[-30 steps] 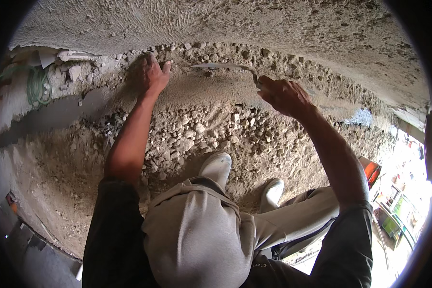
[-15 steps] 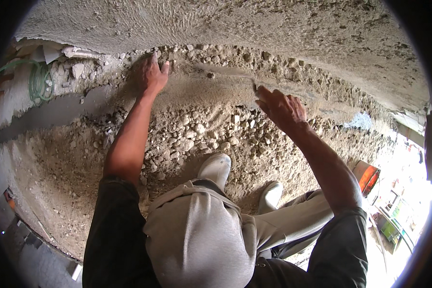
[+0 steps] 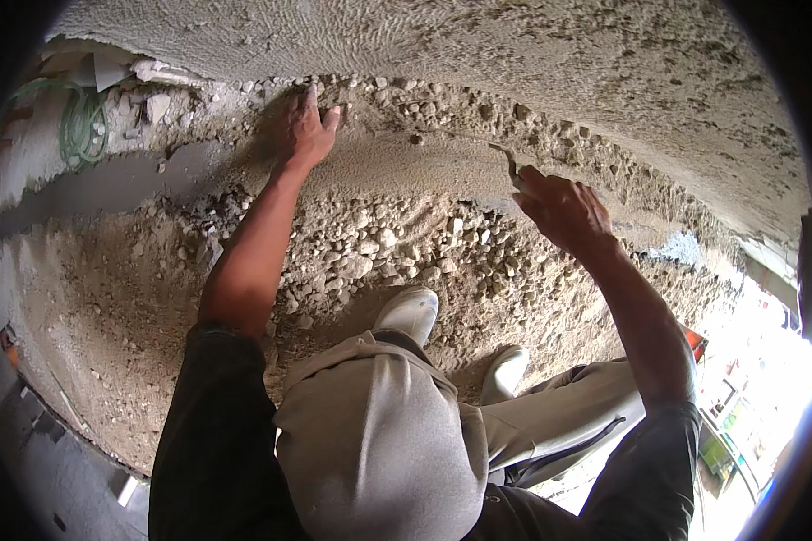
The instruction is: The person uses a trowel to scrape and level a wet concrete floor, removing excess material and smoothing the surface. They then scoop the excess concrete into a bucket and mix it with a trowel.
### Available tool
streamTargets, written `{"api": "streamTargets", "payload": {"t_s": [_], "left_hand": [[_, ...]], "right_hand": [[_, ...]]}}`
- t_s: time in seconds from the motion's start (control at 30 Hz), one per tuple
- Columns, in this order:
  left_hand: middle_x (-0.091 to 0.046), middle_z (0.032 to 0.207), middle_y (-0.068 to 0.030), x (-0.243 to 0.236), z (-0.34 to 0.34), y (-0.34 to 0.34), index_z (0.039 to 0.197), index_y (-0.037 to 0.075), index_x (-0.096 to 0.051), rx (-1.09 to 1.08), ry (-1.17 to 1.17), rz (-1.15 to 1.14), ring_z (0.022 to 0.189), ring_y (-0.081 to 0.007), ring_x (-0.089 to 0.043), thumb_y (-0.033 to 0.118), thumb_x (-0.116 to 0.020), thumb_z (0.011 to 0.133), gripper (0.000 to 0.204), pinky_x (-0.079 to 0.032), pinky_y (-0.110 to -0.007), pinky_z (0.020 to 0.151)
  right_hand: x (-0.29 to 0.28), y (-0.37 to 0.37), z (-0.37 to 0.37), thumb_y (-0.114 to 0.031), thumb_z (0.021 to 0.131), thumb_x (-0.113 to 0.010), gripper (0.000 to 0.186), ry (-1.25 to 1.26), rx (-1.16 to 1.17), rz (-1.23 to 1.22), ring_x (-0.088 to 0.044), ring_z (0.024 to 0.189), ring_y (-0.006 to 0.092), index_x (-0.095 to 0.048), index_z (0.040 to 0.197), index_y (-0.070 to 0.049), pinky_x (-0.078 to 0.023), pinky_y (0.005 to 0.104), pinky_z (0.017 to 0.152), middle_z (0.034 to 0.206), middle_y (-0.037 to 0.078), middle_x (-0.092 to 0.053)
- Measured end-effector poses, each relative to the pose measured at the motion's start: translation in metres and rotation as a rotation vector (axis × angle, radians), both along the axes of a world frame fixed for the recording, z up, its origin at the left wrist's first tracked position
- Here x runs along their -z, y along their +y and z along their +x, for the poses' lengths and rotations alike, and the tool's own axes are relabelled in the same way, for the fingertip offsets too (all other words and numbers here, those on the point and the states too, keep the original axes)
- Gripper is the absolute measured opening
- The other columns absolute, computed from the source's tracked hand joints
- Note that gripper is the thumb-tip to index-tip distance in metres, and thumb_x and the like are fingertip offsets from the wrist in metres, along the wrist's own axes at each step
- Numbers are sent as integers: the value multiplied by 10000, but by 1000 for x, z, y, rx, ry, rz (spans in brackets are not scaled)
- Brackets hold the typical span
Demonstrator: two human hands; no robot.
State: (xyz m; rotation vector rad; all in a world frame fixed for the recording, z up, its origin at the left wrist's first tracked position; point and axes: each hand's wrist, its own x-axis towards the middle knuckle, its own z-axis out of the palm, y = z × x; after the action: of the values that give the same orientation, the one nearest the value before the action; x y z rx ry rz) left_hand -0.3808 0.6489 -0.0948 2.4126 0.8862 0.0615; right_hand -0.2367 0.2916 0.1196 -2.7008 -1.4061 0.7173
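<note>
My left hand (image 3: pixel 310 133) reaches forward with fingers apart and holds nothing. Its fingertips are close to small stones at the foot of the rough wall (image 3: pixel 361 41); whether they touch is unclear. In my right hand (image 3: pixel 564 209) is the handle of a trowel (image 3: pixel 512 162), gripped in closed fingers. The trowel's bent metal neck shows, but its thin blade blends into the sandy background. Between my hands runs a smoothed band of sandy mortar (image 3: pixel 397 167), with a small lump (image 3: pixel 417 140) on it.
Loose gravel (image 3: pixel 370 248) lies between the band and my pale boots (image 3: pixel 409 313). A darker grey strip (image 3: pixel 117 189) continues leftward, below a coiled green hose (image 3: pixel 86 131). At right are a bluish-white patch (image 3: pixel 677 249) and a partly hidden orange container (image 3: pixel 695 343).
My right hand has moved right and back toward me with the trowel, so more of its neck shows. My left hand has shifted slightly right, still spread. The view has shifted a little.
</note>
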Motion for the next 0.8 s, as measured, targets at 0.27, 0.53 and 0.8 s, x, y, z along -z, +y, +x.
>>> {"api": "streamTargets", "payload": {"t_s": [0.27,0.53,0.8], "left_hand": [[-407,1392,-229,-21,6,-13,1410,60,-347,3,39,175,1294,-390,-372,483,-479,902,674,-252,-492,1095],[-345,1442,-217,-21,2,-8,1459,113,-253,41,117,153,1357,-384,-275,488,-465,922,688,-220,-484,1113],[-324,1454,-220,-20,13,-17,1457,106,-255,-8,80,104,1360,-397,-262,452,-484,923,676,-210,-472,1124]], "right_hand": [[-17,6,-8,-291,920,-565,180,28,69,-154,-639,637,285,-509,1009,-144,-499,418,543,731,104,-640],[-16,18,-5,-315,946,-529,166,1,95,-259,-583,510,215,-500,1034,-178,-461,351,441,701,97,-610],[41,-28,-39,-381,957,-488,256,-362,59,-42,-609,505,223,-474,1182,-261,-474,356,354,753,78,-558]]}}
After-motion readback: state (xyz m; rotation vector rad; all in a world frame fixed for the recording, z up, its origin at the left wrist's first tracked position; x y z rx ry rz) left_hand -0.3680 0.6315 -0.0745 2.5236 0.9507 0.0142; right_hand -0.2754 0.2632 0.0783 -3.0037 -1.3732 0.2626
